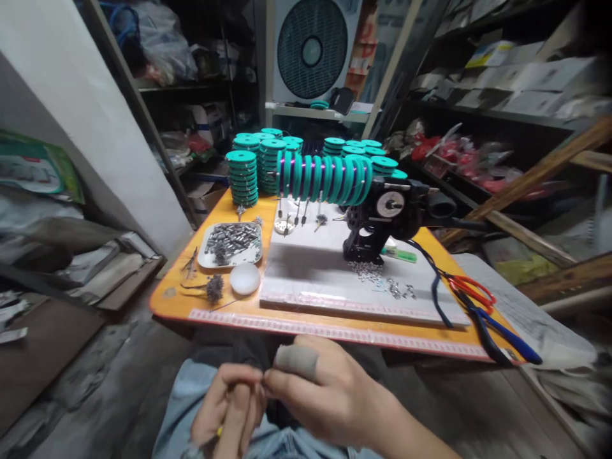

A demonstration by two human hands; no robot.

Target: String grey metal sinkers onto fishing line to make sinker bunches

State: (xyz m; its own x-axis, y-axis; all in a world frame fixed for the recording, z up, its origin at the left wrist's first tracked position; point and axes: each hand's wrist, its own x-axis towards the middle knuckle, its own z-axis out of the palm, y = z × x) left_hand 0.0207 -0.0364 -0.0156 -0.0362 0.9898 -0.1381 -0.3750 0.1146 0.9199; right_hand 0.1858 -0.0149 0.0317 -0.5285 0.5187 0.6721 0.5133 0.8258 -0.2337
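In the head view, the left hand (229,408) and the right hand (329,382) meet low over the lap, in front of an orange table (167,292). Thumb and fingers close together in a pinch, right up against the other hand's; whether a piece is caught between them I cannot tell, as the fingers hide it. Working this near the body probably steadies fine handling. A grey finger sleeve (296,362) wraps a finger of the right hand, likely to guard the skin.

Nearest beyond the hands, a marked strip (335,329) runs along the table's front edge, perhaps for measuring. Behind it, to the left, sit a round white dish (245,280), a dark cluster of wiry pieces (215,289) and a white tray (206,261) heaped with grey cylindrical pieces (233,240), apparently shallow so they can be picked easily. Small metal pieces (367,271) lie loose on a pale board (306,280).

Above the board, a row of teal spools (321,178) stands on edge beside a black stand (366,236), presumably so each can turn separately; small dark ends hang beneath. More spools are stacked flat behind, which saves room. Red-handled pliers (475,288) and a blue-handled tool (509,336) lie at the right edge, seemingly kept within reach.
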